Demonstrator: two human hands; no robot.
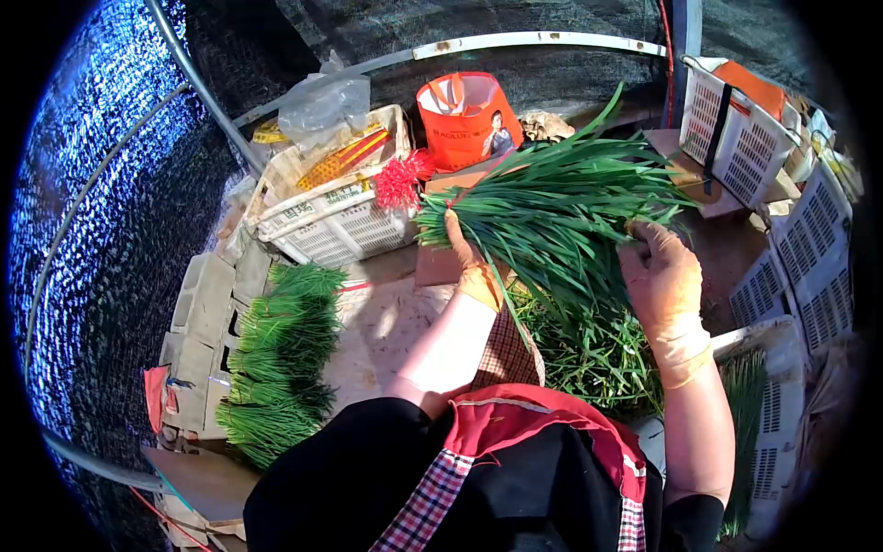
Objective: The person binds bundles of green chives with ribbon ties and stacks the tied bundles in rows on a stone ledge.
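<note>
A large fanned bunch of garlic chives is held up in front of me, its base to the left and leaf ends to the right. A red tie shows near the base. My left hand, in a thin orange glove, grips the base from below, its fingers mostly hidden behind the leaves. My right hand, gloved alike, is closed at the leaf ends, thumb and fingers pinched together. Loose green leaves lie in a heap below the bunch.
Several chive bundles are stacked at left. Behind stand a white crate, a bunch of red ties and an orange bag. White crates line the right; one at lower right holds greens. A metal pipe rises at left.
</note>
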